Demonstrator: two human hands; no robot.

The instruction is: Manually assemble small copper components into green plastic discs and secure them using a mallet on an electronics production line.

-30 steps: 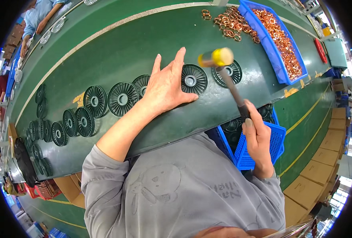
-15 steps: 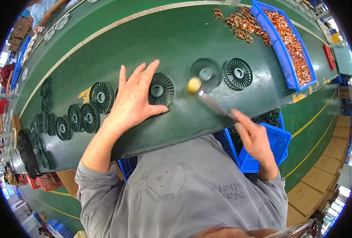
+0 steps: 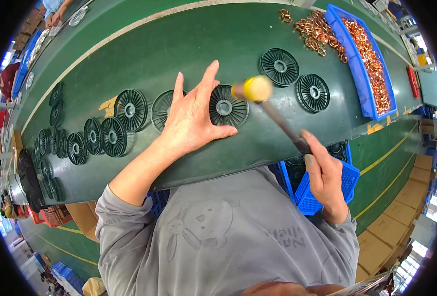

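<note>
My left hand (image 3: 191, 116) is spread, its thumb and fingers around the left side of a dark green slotted wheel (image 3: 228, 112) that lies flat on the table. In my right hand (image 3: 324, 172) is the dark handle of a small mallet (image 3: 259, 89). Its yellow head is slightly blurred and hangs over the right edge of that wheel; whether they touch I cannot tell. Another wheel (image 3: 157, 112) lies partly hidden behind my left hand. Two more wheels, one farther back (image 3: 280, 66) and one to the right (image 3: 313, 92), lie beyond the mallet.
Several similar wheels (image 3: 130, 110) spread over the left of the green table (image 3: 193, 47). At the back right, a long blue tray (image 3: 373, 106) holds copper-coloured rings, with a loose pile of rings (image 3: 317, 29) beside it. A blue basket (image 3: 349, 182) stands below the table's front edge.
My left hand and the wheel beside it have shifted right. The mallet has swung left over that wheel. A wheel that was blurred near the mallet now rests farther back.
</note>
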